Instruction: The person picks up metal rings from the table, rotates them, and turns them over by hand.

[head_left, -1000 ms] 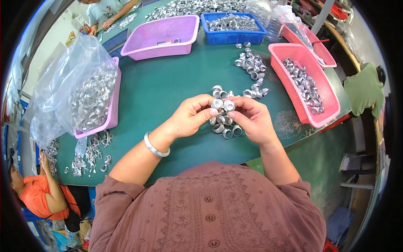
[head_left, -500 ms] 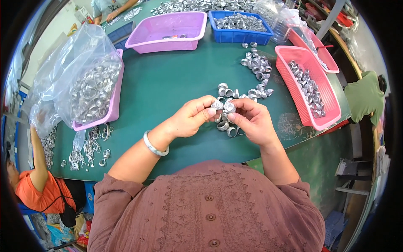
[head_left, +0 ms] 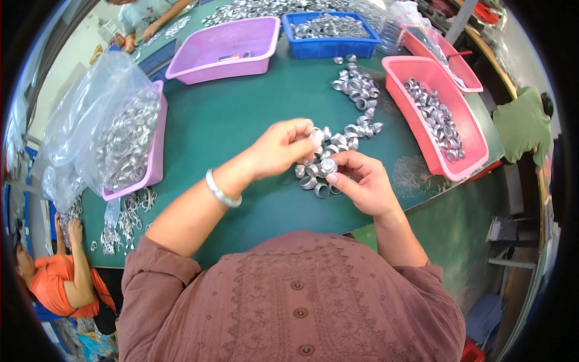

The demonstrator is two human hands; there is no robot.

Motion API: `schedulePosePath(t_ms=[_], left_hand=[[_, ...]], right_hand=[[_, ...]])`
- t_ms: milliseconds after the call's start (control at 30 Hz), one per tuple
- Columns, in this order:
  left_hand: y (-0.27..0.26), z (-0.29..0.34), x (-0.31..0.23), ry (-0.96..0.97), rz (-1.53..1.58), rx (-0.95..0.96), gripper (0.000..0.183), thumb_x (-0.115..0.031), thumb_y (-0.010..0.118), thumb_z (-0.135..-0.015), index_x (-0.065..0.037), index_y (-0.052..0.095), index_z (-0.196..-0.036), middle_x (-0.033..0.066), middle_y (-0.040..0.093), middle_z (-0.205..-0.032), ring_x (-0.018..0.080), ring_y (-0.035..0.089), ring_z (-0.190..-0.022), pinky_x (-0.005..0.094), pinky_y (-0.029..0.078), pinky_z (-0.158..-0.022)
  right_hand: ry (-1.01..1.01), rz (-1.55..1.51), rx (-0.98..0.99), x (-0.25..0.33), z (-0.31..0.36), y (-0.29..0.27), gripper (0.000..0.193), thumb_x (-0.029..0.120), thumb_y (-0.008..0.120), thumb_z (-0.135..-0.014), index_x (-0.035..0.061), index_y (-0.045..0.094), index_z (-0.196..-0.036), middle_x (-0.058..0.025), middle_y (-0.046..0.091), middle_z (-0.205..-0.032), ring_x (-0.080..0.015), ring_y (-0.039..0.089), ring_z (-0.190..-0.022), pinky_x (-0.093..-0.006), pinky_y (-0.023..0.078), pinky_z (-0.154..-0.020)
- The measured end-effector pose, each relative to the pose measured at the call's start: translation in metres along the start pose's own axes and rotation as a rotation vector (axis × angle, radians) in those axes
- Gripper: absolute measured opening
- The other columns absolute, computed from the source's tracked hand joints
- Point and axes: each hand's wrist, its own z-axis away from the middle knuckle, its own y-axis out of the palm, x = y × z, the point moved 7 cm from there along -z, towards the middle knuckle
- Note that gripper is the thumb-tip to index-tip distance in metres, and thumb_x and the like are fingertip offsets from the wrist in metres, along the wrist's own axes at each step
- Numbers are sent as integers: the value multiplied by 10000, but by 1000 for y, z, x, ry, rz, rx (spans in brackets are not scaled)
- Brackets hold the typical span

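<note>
Green covers the bench (head_left: 241, 120), which carries trays and a clear plastic bag (head_left: 90, 133) of metal rings at the left, inside a purple tray (head_left: 154, 169). At the right stands a pink tray (head_left: 464, 145), at the far side a blue tray (head_left: 332, 45). Left hand (head_left: 283, 148) pinches a small ring (head_left: 316, 137) with closed fingers. Right hand (head_left: 362, 184) grips another ring (head_left: 329, 165) above the loose ring pile (head_left: 338, 151).

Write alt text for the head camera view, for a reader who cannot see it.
Seen from above, a person's left hand and right hand each pinch a small silver metal ring over a loose pile of rings on a green table. Pink trays, a blue tray and a clear bag of rings surround them.
</note>
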Motion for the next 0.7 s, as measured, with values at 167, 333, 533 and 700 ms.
schedulePosePath(t_ms=[167,333,533,700], left_hand=[[38,-96,-61,64,-199,72,249,-272,537,-878,-36,529,-799,31,568,-687,84,506,-592,225,415,-517],[71,-152,-88,152,-385,-52,351,-276,549,-856,34,532,-1020,104,624,-831,178,597,-752,290,484,-666],[33,-141,-15,49,-1068,247,259,-131,590,-772,-37,602,-1012,98,637,-887,184,597,-799,302,476,-738],[27,-123,4,-89,-871,331,233,-113,659,-738,-35,611,-952,75,600,-876,173,564,-806,293,465,-732]], right_hand=[[47,31,-54,-3,18,-23,153,47,636,-781,-13,591,-915,11,573,-797,-45,487,-685,-197,421,-611],[22,8,-130,-7,29,-46,151,43,629,-784,-15,592,-918,-3,597,-826,-49,512,-709,-199,439,-637],[6,-10,-123,-14,29,-59,145,42,621,-791,-13,591,-923,3,592,-817,-44,509,-707,-199,438,-636],[19,-64,-145,-17,23,-64,141,46,621,-796,-12,586,-919,3,588,-809,-46,519,-700,-197,438,-627]])
